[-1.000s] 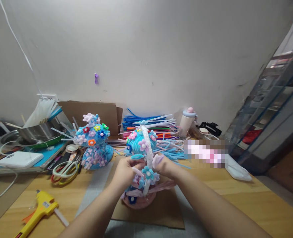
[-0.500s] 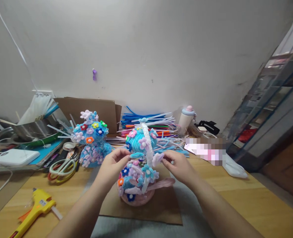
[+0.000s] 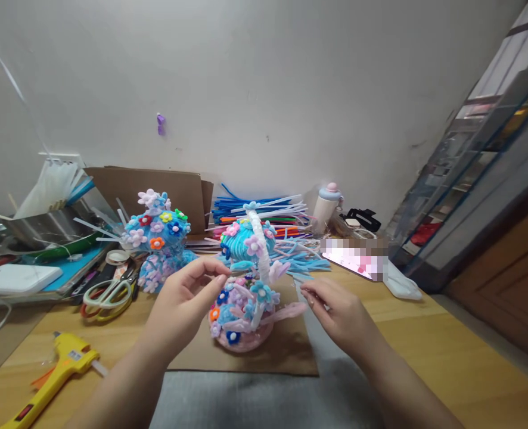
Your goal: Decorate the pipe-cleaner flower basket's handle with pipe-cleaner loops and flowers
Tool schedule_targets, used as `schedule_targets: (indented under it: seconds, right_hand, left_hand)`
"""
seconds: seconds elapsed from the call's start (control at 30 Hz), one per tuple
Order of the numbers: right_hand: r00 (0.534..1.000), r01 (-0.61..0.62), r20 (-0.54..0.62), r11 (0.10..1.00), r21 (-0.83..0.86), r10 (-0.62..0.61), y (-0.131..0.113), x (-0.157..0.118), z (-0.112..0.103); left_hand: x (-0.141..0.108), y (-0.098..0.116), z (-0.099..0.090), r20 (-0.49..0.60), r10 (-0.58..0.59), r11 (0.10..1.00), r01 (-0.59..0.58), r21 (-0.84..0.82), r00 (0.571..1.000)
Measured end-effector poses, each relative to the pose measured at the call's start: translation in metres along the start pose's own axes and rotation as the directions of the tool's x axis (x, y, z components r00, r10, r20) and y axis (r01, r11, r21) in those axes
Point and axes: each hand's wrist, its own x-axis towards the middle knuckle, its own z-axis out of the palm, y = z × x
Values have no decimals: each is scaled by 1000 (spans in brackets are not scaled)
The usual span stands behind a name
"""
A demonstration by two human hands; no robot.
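Observation:
A pink pipe-cleaner basket (image 3: 236,341) stands on a cardboard sheet (image 3: 293,353). It is covered with small coloured flowers and has a white handle (image 3: 257,245). My left hand (image 3: 180,302) hovers just left of it; the forefinger reaches to a blue leaf (image 3: 242,265) on the handle and grips nothing. My right hand (image 3: 341,312) floats to the right of the basket, fingers loosely apart, touching nothing. A blue flowered figure (image 3: 241,240) stands right behind the basket, and a second one (image 3: 157,239) is further left.
A yellow glue gun (image 3: 53,370) lies at the front left, with scissors (image 3: 106,294) behind it. A pile of pipe cleaners (image 3: 270,215), a small bottle (image 3: 325,205), a phone (image 3: 352,257) and folded cardboard (image 3: 143,185) line the back. A glass shelf unit (image 3: 478,179) stands at the right.
Both hands have drawn back from the basket's handle and leaves. The right hand moved down and right, clear of the basket. The view shifted slightly.

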Motion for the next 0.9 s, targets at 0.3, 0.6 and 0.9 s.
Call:
schedule_targets:
  seconds: [0.3,0.6,0.9]
  right_hand:
    - [975,-220,70,890,400,210,-6,-3,-14]
    - [776,-568,436,206,797,455,14,21,14]
    - [800,-496,302,287,820,519,27,61,7]
  left_hand:
    - [-21,17,-3,198,244,932,-286,222,949]
    - [-28,28,-8,261,303,894,-368,254,916]
    - [-30,29,-8,314,316,881,-400,253,895]
